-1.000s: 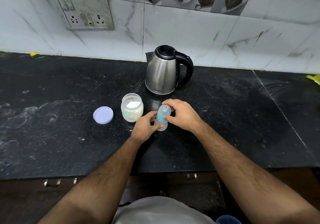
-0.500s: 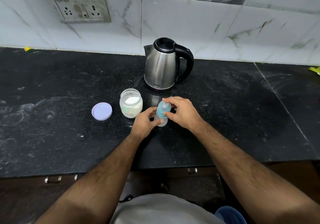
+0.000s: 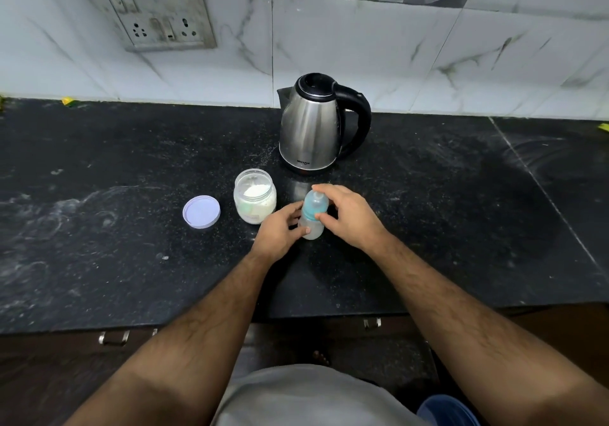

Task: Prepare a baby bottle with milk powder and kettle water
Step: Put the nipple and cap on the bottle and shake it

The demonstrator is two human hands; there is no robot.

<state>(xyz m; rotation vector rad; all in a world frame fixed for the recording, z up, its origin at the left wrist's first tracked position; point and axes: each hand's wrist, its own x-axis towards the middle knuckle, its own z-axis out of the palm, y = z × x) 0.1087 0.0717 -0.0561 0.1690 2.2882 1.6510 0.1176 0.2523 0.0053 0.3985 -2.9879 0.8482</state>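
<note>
Both hands meet on the small translucent baby bottle with a blue collar and clear cap (image 3: 312, 215), which stands upright on the black speckled stone table (image 3: 445, 215). Left hand (image 3: 280, 229) wraps the lower body of the bottle from the left, its thumb lying across the front of the pale base. Right hand (image 3: 351, 216) curls over the top from the right, fingers arched round the cap and the thumb pressed against the blue collar.

Just left of the bottle stands an open clear plastic jar of white milk powder (image 3: 254, 199), near the left hand's knuckles but apart from them. Its round pale lilac lid (image 3: 201, 211) lies flat on the table, a little further left and apart from the jar. Behind the bottle, toward the wall, sits a stainless steel electric kettle with a black lid and black handle (image 3: 313, 126), its handle turned to the right.

A grey marbled tile wall (image 3: 362, 47) rises behind the table, carrying a worn metal switch and socket plate (image 3: 155, 10) at upper left. Metal drawer handles (image 3: 113, 338) show below the table's front edge.
</note>
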